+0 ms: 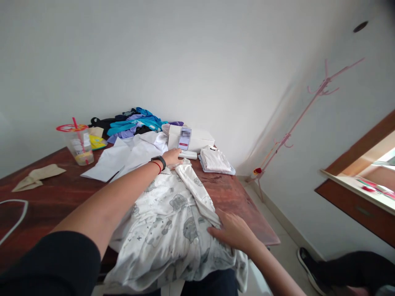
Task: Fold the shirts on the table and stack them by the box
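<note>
A white garment with grey cartoon prints (pixel 173 230) lies rumpled on the table, its lower part hanging over the front edge. A narrow strip of it is folded over along the right side. My left hand (pixel 172 158), with a dark watch on the wrist, reaches to the garment's far end, its fingers closed on the cloth there. My right hand (pixel 234 231) rests on the garment's right edge, thumb spread away from the fingers. Some of its fingertips are hidden.
On the reddish-brown table (pixel 228 191) are a plastic cup (pixel 80 146), white cloth (pixel 108 160), a clothes heap (pixel 135 125), a white box (pixel 200 139) with a phone (pixel 184 138), and folded clothes (pixel 216 159). A pink coat stand (pixel 304 111) leans right. Another person's shoe (pixel 308 269) shows below.
</note>
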The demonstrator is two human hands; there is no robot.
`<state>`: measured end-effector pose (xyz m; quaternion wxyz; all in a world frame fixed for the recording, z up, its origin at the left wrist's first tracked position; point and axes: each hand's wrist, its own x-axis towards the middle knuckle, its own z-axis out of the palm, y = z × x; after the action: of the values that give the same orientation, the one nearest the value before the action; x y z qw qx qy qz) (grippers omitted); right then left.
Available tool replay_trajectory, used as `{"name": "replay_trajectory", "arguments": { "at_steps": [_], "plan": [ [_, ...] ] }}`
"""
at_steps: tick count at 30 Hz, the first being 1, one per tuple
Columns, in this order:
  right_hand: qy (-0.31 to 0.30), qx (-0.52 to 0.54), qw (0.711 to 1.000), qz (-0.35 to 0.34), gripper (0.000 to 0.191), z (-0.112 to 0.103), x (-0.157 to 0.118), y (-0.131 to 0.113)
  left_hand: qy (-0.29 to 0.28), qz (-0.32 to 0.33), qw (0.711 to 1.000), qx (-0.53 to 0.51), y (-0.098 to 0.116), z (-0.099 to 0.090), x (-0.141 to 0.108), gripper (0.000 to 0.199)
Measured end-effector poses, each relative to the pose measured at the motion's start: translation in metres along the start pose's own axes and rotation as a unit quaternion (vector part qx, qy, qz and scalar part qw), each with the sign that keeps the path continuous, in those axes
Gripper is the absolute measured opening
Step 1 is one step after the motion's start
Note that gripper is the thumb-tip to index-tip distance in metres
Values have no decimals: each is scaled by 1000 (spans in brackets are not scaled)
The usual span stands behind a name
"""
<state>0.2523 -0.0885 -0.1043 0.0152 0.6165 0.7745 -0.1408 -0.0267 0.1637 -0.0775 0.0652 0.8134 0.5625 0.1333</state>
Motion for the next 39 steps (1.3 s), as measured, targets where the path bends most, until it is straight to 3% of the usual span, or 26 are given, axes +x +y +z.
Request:
{"name": "replay_trajectory", "arguments": {
  "at_steps": [4,6,8,10,13,16,21,23,25,28,30,33,36,39],
  "plan": [
    [-11,41,999,-2,32,3,-30,20,28,53,998,26,33,-1,-32,47],
    [0,51,999,-3,31,3,-37,21,-6,138,990,23,49,4,-55,50],
    [18,51,999,-2,33,5,-42,14,-60,257,964,14,60,13,-81,65],
    [33,46,998,-9,35,7,-47,3,-98,310,946,9,66,25,-104,77],
    [45,43,998,-24,42,20,-59,-16,-107,227,968,20,68,44,-127,68],
    [35,44,998,-27,54,47,-71,-29,-83,141,986,35,68,56,-136,59],
    [5,16,999,-48,86,108,-76,-38,-64,111,991,29,66,61,-138,60],
    [-27,-1,998,-59,95,122,-75,-44,-68,109,991,23,64,61,-137,64],
    [-73,-11,995,-70,100,120,-75,-51,-72,110,991,18,62,61,-136,69],
    [-104,59,986,-119,96,89,-77,-55,-68,124,990,10,59,59,-136,70],
    [-46,148,976,-155,71,60,-74,-51,-56,145,988,5,60,56,-136,58],
    [112,173,964,-169,40,30,-56,-40,-38,235,971,4,61,53,-134,47],
    [194,102,956,-195,51,32,-28,-31,-39,332,943,5,57,54,-129,46],
    [149,37,959,-239,73,51,-8,-25,-46,323,945,3,48,58,-123,42]
  ]
}}
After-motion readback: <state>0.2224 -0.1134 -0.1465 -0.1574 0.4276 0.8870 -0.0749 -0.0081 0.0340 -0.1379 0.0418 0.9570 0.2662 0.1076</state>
